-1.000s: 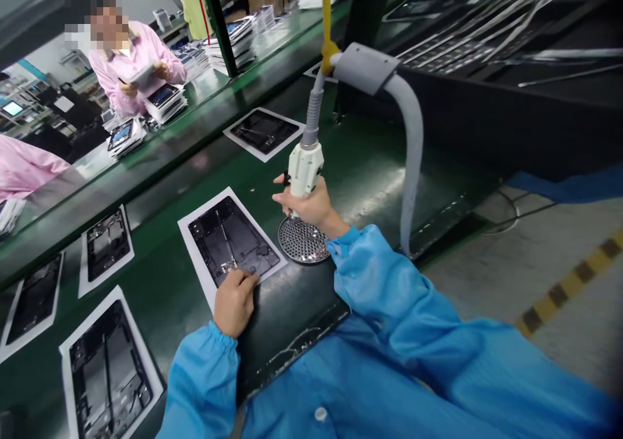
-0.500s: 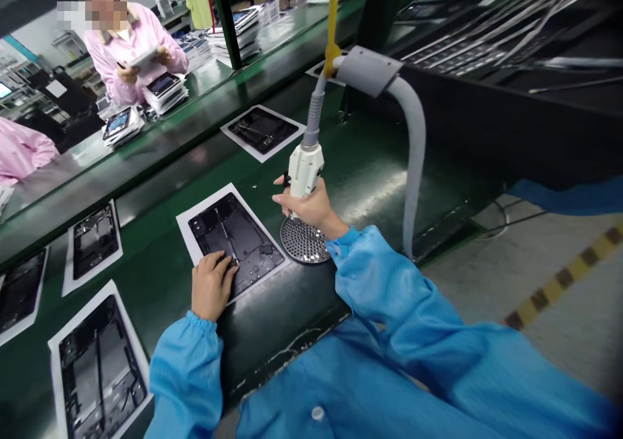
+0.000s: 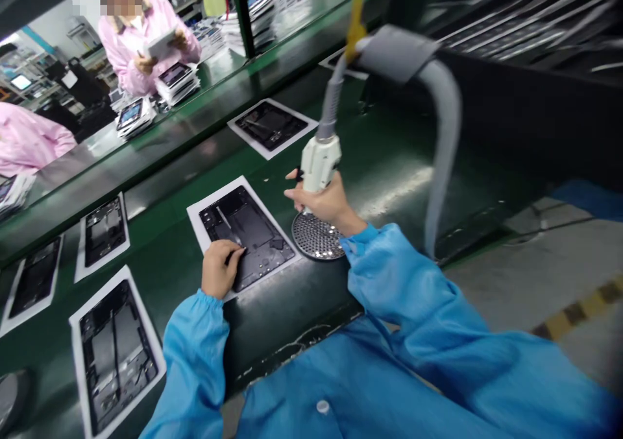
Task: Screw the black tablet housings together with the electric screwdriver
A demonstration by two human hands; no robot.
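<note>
My right hand (image 3: 335, 204) is wrapped round a white electric screwdriver (image 3: 320, 165), held upright with its lower end over a round metal dish (image 3: 317, 237) full of small holes. Left of the dish, a dark tablet housing (image 3: 265, 254) lies on a white sheet, with a thin strip (image 3: 226, 225) running along its inside. My left hand (image 3: 220, 267) rests at the near left edge of this housing, its thumb and fingers pinched close to the strip's lower end. Whatever lies between those fingertips is too small to make out.
Other tablet housings on white sheets lie on the green bench, one (image 3: 117, 355) at near left and another (image 3: 272, 128) farther back. A grey hose (image 3: 445, 128) arches right of the screwdriver. Across the bench a person in pink (image 3: 146, 43) holds a tablet beside stacks.
The whole view has shifted, so the bench appears slightly farther right. My left fingers have drawn closer together over the housing. My right hand keeps the screwdriver over the dish.
</note>
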